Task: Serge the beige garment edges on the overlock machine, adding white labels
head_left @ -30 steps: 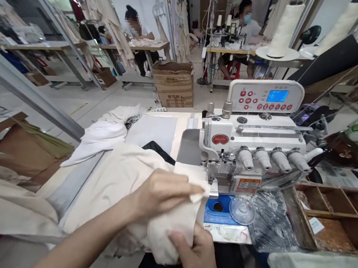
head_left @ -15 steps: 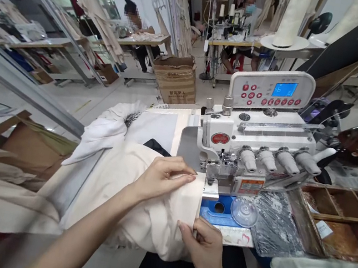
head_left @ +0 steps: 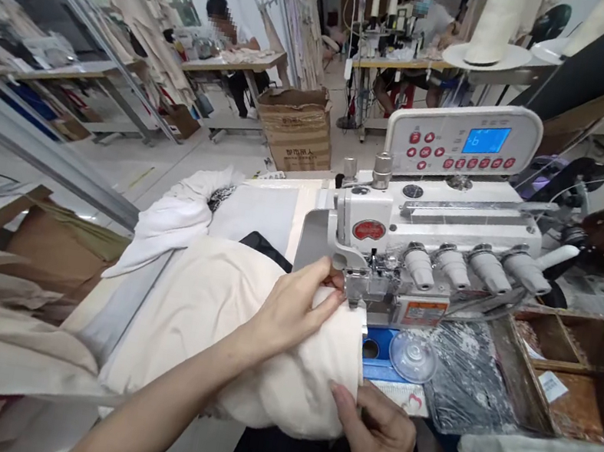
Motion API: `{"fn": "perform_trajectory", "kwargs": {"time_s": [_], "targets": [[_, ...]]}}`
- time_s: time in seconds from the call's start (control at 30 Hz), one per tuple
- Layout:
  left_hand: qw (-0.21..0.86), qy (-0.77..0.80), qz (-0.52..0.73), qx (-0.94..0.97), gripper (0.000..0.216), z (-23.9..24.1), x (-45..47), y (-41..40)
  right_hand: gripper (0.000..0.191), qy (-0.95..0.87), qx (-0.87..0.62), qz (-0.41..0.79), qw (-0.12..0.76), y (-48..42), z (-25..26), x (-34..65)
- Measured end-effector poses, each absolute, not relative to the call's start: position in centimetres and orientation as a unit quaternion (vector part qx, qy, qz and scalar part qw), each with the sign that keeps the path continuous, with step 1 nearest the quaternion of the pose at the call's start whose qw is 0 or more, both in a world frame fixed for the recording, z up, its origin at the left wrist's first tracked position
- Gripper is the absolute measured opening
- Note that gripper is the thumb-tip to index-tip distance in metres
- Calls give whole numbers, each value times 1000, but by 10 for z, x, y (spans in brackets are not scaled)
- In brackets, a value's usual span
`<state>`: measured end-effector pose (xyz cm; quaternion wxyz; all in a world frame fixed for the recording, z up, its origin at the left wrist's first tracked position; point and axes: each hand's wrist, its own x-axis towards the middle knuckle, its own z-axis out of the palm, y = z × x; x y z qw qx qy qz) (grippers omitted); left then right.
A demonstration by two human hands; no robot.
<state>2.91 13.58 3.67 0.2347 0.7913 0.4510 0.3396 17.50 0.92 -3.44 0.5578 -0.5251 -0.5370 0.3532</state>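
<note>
A cream piece of fabric (head_left: 209, 288) lies bunched over the left of the machine table, its right edge drawn up to a white overlock sewing machine (head_left: 424, 224). Close beside the presser foot, my left hand (head_left: 297, 303) pinches the fabric's upper edge between thumb and fingers. Lower down, my right hand (head_left: 379, 434) grips the near end of the same edge, thumb on top and fingers curled beneath. The cloth reaches under the machine's foot, where the needle area is partly hidden.
A dark phone (head_left: 266, 248) lies behind the fabric, near white bundled cloth (head_left: 175, 215). Right of the machine stand a clear round dish (head_left: 413, 356) and a wooden compartment tray (head_left: 533, 391). Two people sit at tables beyond a cardboard box (head_left: 295, 131).
Both hands have shifted right with the fabric. My left hand has come up against the presser foot, and the fabric's edge now reaches under it.
</note>
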Motion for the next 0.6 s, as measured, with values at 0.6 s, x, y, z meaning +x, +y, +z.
{"fn": "perform_trajectory", "kwargs": {"time_s": [0.6], "targets": [[-81,356,559,745,16,8,14,131,33,-543,-498,344,582,47,-40,186]]}}
